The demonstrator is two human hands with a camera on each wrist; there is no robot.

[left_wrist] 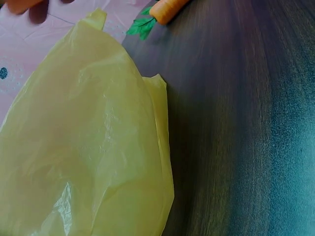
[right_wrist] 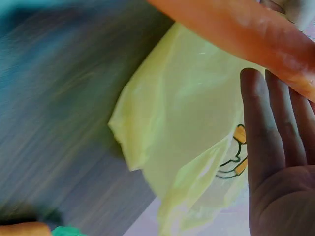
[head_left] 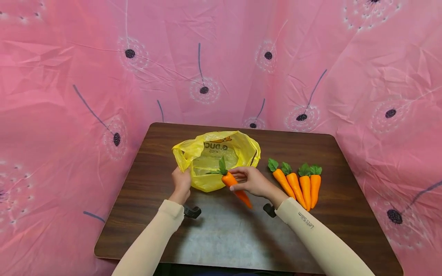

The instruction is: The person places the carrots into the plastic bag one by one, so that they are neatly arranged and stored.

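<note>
A yellow plastic bag [head_left: 208,183] with dark lettering stands on the table, its mouth spread wide. My left hand [head_left: 182,182] grips the bag's left side, fingers partly hidden by the plastic. Just over the near rim, my right hand [head_left: 253,182] pinches an orange carrot [head_left: 241,194] between thumb and fingers. The carrot's green leaves point toward the bag's mouth and its tip slants down toward me. In the right wrist view, straight fingers [right_wrist: 263,118] lie along the carrot [right_wrist: 231,27]. The bag [left_wrist: 88,142] fills much of the left wrist view.
Several more carrots [head_left: 292,184] with green leaves lie side by side on the brown wooden table [head_left: 345,214], right of the bag and beyond my right forearm. A pink patterned cloth [head_left: 228,73] hangs around the table's far side and flanks.
</note>
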